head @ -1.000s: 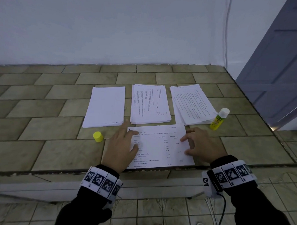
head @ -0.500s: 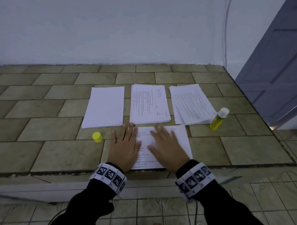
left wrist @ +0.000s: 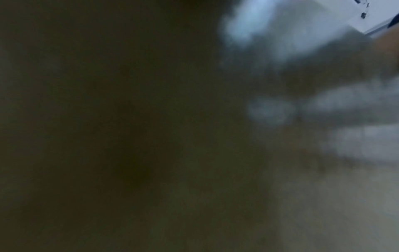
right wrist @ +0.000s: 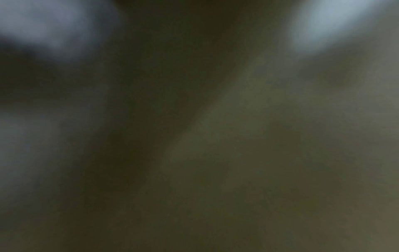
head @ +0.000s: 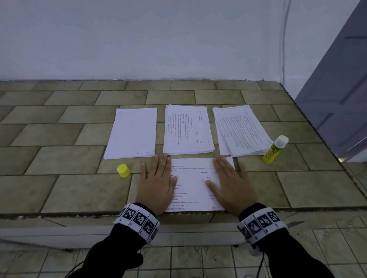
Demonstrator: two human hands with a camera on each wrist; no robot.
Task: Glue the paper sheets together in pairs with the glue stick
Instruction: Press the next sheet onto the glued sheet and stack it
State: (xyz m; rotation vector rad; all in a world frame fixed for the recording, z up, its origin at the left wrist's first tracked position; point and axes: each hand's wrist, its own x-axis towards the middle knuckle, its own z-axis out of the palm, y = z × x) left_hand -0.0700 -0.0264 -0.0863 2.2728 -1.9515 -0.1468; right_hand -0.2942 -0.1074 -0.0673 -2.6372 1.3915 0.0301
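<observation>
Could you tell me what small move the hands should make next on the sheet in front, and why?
Probably lift both hands and move the pressed sheet aside. The left hand and right hand lie flat on it, fingers straight, as if smoothing a finished bond, while the glue stick lies uncapped, its yellow cap apart.

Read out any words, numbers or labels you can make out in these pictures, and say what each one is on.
"31 August 2005", faint: printed sheet under both hands.
That sheet's other lines: too small to read.
Middle stack and right stack: print too small.
Glue stick label: blurred.
Wristband markers: square codes, no words.
Wrist views: blurred, no text.
</observation>
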